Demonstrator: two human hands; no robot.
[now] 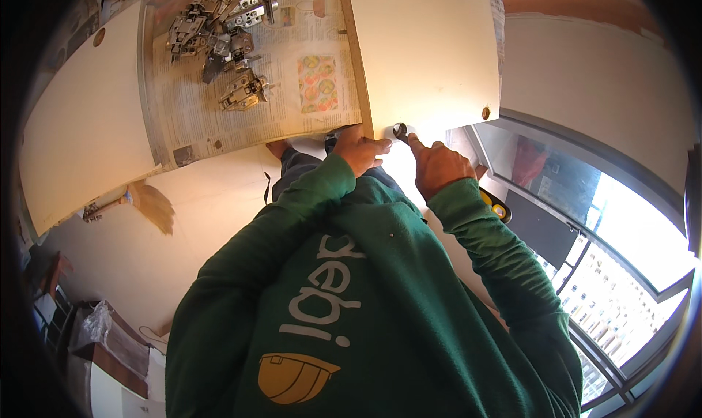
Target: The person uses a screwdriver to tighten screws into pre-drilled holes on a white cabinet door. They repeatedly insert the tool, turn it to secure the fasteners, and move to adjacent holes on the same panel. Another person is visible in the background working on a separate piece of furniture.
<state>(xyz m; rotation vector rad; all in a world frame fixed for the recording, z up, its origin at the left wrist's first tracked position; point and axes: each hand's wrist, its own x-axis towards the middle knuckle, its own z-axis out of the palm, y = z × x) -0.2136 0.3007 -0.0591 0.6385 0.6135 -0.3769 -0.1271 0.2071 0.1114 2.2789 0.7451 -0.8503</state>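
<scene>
My right hand point(441, 166) is closed, its index finger stretched along a small dark metal piece point(400, 131) with a round end. The piece lies at the near edge of the cream panel point(431, 45); it looks like a cabinet hinge, though the fingers hide part of it. Just left of it, my left hand point(360, 152) is closed at the panel's near left corner, thumb and fingers about the edge. Several metal cabinet hinges point(245, 92) lie heaped on newspaper point(281, 114), left of the cream panel.
Another cream panel point(80, 118) with round holes is on the far left. A round hole point(485, 113) shows near the right panel's corner. Below are a straw broom point(152, 207) and a yellow-and-black object point(497, 207). A glazed window frame point(578, 169) stands at right.
</scene>
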